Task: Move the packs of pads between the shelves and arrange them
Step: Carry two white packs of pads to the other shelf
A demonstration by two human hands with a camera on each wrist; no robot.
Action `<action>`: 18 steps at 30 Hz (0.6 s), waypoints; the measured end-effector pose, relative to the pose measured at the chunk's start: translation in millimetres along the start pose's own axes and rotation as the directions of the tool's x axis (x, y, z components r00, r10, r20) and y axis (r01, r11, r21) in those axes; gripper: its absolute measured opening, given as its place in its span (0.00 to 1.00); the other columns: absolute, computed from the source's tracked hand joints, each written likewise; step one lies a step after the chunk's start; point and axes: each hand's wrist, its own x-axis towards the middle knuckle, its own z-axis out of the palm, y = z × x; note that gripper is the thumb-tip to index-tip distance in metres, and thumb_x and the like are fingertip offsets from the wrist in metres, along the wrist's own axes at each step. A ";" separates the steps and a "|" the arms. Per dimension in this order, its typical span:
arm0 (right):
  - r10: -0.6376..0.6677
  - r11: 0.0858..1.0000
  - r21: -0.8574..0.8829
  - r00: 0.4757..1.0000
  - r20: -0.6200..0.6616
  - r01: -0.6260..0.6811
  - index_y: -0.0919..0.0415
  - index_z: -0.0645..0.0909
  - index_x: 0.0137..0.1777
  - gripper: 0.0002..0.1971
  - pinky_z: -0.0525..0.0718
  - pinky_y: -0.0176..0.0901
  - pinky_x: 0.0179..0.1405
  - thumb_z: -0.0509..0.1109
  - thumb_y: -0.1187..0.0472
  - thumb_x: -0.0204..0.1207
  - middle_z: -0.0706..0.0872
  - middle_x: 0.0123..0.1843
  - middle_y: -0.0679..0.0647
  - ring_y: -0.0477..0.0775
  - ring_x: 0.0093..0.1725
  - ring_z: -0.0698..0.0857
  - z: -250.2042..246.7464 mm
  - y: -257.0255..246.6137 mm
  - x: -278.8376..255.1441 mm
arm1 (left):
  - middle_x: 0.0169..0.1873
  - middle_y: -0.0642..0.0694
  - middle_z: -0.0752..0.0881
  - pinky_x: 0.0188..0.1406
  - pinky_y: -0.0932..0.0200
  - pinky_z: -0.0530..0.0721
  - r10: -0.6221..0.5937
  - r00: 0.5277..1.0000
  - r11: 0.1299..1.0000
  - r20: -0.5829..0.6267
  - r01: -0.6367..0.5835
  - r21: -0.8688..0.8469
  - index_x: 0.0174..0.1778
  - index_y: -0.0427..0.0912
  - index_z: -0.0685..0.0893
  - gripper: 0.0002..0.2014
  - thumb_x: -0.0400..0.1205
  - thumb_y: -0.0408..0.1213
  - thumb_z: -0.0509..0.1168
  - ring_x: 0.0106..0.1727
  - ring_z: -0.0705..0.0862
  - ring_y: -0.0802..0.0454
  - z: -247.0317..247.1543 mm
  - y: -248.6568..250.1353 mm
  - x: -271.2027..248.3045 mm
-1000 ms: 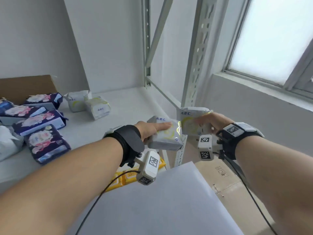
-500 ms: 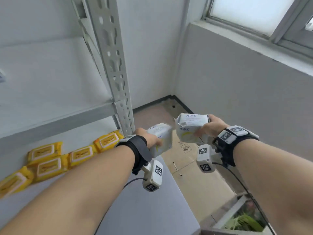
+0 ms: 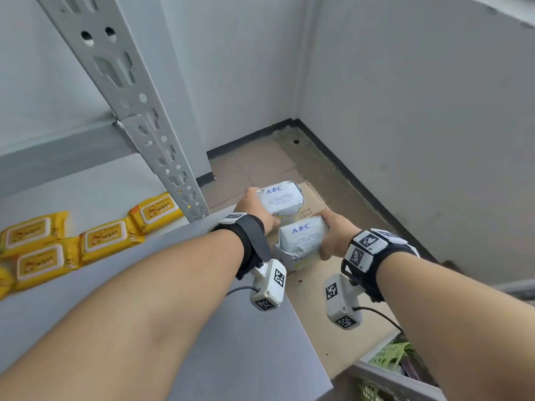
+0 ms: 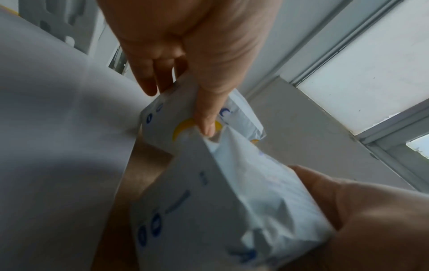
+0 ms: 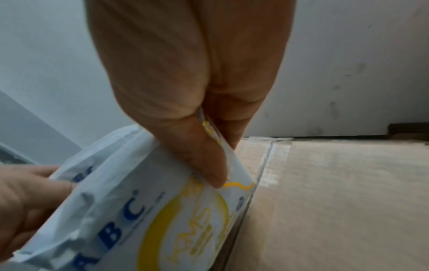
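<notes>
Two ABC pad packs in hand, one each, lower centre of frame past the shelf end

Left hand (image 3: 254, 206) grasps the farther ABC pack (image 3: 281, 198), right hand (image 3: 335, 235) pinches the nearer ABC pack (image 3: 302, 238) by its side; they look light, squishy, crinkly film, probably slippery, so I'd grip the sides; blue "ABC" readable; yellow "wipes" packs (image 3: 107, 235) sit on the lower shelf (image 3: 86, 192), left.

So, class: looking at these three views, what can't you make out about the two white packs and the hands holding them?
- Small print on the far pack and near pack: too small, head view.
- Left hand fingers: hidden behind the far pack, head view.
- Near pack's lower end: cut off by the edge, right wrist view.
- Basket contents: cut off at the corner.
</notes>
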 end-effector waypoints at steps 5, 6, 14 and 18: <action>-0.035 0.999 0.027 0.999 -0.035 0.036 0.51 0.68 0.70 0.35 0.83 0.47 0.55 0.72 0.77 0.65 0.80 0.52 0.51 0.55 0.57 0.82 18.8 -0.5 12.4 | 0.62 0.46 0.83 0.59 0.60 0.78 0.015 0.997 1.000 0.075 -0.015 -0.002 0.71 0.45 0.70 0.36 0.69 0.32 0.78 0.62 0.82 0.47 8.7 -2.9 4.2; -0.040 0.998 0.039 0.998 -0.052 0.042 0.51 0.69 0.70 0.34 0.83 0.46 0.53 0.70 0.77 0.66 0.80 0.49 0.49 0.54 0.56 0.82 21.3 -0.2 14.1 | 0.62 0.46 0.83 0.57 0.61 0.77 0.000 0.997 1.000 0.080 0.000 -0.005 0.72 0.45 0.69 0.36 0.69 0.32 0.78 0.62 0.82 0.47 9.6 -4.7 4.7; -0.030 0.997 0.060 0.988 -0.152 0.040 0.51 0.70 0.67 0.26 0.85 0.45 0.45 0.65 0.74 0.72 0.77 0.40 0.46 0.47 0.39 0.79 26.4 2.5 21.5 | 0.64 0.45 0.81 0.59 0.59 0.80 -0.029 0.996 0.999 0.083 0.033 -0.042 0.74 0.48 0.68 0.30 0.75 0.29 0.66 0.63 0.80 0.46 8.7 -12.4 7.9; 0.023 0.995 0.095 0.991 -0.133 -0.011 0.51 0.60 0.79 0.33 0.81 0.43 0.44 0.63 0.72 0.75 0.79 0.50 0.50 0.52 0.46 0.80 25.7 -3.7 12.7 | 0.64 0.45 0.82 0.59 0.59 0.80 -0.021 0.994 1.000 0.107 0.022 -0.008 0.76 0.47 0.68 0.30 0.77 0.32 0.65 0.62 0.81 0.46 -0.8 -13.8 -4.7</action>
